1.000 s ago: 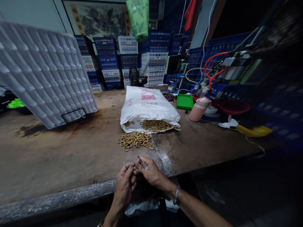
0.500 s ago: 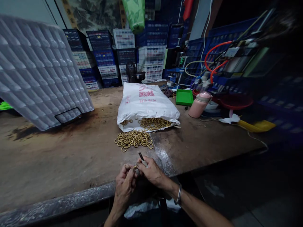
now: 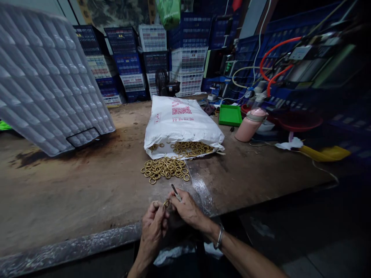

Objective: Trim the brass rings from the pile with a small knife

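Note:
My left hand (image 3: 152,222) pinches a brass-coloured ring (image 3: 166,202) between thumb and fingers, just above the table's front edge. Close beside it, my right hand (image 3: 187,208) is wrapped round a slim knife-like tool (image 3: 176,192) with a pale handle and a dark, narrow end pointing up and away. Whether that end is a blade I cannot tell. Beyond both hands lies a pile of brass-coloured rings (image 3: 166,168) on the table. More rings sit in the open mouth of a white woven sack (image 3: 185,127) with red print, lying on its side.
A translucent ribbed plastic panel (image 3: 55,77) leans at left on the brown wooden table (image 3: 87,193). At right are a pink bottle (image 3: 249,125), a green tray (image 3: 230,115), a yellow scoop-like piece (image 3: 324,153) and a machine with orange hoses (image 3: 268,58). Stacked crates (image 3: 189,60) stand behind.
The hands have drawn slightly apart, and the ring in my left hand now shows more of its loop. The camera view has tilted down and shifted a little left.

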The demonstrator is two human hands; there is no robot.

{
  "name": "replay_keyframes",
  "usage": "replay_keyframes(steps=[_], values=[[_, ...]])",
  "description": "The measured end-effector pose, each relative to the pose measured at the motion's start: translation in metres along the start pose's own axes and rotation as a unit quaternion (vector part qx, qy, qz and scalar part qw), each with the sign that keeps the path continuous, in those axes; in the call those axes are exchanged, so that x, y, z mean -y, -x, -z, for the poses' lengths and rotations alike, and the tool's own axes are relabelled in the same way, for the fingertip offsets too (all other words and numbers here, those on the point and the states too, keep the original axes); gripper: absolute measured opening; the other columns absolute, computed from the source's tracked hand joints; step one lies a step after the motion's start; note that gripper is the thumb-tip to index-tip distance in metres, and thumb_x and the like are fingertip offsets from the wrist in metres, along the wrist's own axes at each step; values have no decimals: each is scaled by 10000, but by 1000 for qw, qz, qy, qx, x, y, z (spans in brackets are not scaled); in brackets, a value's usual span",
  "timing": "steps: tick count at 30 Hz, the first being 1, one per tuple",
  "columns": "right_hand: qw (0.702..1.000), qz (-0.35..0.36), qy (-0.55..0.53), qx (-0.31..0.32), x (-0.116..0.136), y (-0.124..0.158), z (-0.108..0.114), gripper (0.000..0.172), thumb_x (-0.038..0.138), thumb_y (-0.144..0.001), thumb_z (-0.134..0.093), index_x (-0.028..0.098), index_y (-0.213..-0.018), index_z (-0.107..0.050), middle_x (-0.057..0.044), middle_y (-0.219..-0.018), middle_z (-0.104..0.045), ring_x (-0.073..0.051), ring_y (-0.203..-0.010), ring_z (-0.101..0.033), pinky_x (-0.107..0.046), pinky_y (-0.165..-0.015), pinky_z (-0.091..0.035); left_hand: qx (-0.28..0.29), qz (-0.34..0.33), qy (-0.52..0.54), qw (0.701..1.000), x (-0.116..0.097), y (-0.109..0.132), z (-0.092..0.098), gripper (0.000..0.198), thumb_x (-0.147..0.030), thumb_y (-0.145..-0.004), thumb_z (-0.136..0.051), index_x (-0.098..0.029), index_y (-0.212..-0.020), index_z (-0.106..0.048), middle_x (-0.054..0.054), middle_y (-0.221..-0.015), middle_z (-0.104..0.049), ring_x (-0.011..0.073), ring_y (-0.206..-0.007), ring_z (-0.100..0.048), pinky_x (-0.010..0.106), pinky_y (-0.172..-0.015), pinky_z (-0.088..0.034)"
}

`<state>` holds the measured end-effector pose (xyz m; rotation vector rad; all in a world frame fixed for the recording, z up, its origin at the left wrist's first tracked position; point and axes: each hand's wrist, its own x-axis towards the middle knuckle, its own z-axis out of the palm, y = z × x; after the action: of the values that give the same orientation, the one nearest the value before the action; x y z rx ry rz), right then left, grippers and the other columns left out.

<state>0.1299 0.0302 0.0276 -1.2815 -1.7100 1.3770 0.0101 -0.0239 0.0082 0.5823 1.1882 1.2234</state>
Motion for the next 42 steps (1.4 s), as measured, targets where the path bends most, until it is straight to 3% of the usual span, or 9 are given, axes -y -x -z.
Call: replay_keyframes(steps=[4, 8, 25, 32, 36, 40, 42], values=[[983, 65, 173, 10, -6, 5, 5, 131, 128, -747, -410, 188, -769, -524, 13, -646, -539, -108, -589, -469, -201, -567, -320, -11, -9, -5, 1000, 0, -2, 1, 299, -474, -706, -589, -214, -764, -456, -70, -558, -513, 30, -363, -357, 135, -344, -254], [955, 90, 276, 55, -10, 10, 5, 285, 58, -634, -391, 195, -848, -520, 1, -707, -563, -130, -656, -490, -215, -610, -305, 4, -46, -15, 999, 1, -4, 3, 263, -440, -743, -566, -216, -829, -458, -85, -503, -465, 39, -361, -345, 135, -345, -271], [921, 96, 372, 60, -9, 8, 0, 283, 87, -659, -388, 178, -903, -497, -27, -749, -606, -149, -657, -525, -243, -582, -269, -54, -123, -94, 986, -2, -3, 4, 277, -440, -684, -619, -188, -756, -531, -85, -455, -416, 50, -365, -328, 158, -361, -264], [899, 66, 426, 74, -3, 9, -6, 306, 95, -695, -401, 151, -982, -493, -80, -842, -619, -184, -742, -551, -261, -628, -298, -46, -98, -88, 990, 1, -3, 11, 314, -475, -684, -604, -191, -792, -526, -94, -435, -396, 51, -353, -319, 156, -351, -265], [893, 33, 448, 32, -7, 2, -1, 297, 85, -728, -395, 153, -1000, -494, -90, -835, -624, -189, -744, -561, -265, -619, -303, -27, -61, -54, 996, -1, 5, 8, 285, -455, -682, -622, -196, -711, -508, -81, -457, -434, 47, -364, -342, 151, -351, -281], [886, -22, 461, -54, -13, -17, 29, 263, 82, -761, -380, 159, -983, -498, -81, -795, -629, -175, -691, -569, -260, -582, -284, -6, 39, 40, 998, -7, 15, -1, 293, -416, -626, -691, -208, -697, -497, -68, -533, -510, 37, -387, -373, 150, -374, -302], [885, -38, 452, -109, -17, -25, 44, 230, 114, -788, -383, 169, -988, -481, -71, -809, -627, -173, -710, -569, -255, -584, -282, 4, 52, 76, 996, -10, 16, -5, 298, -412, -616, -702, -206, -706, -506, -45, -588, -557, 47, -414, -408, 158, -377, -317]])
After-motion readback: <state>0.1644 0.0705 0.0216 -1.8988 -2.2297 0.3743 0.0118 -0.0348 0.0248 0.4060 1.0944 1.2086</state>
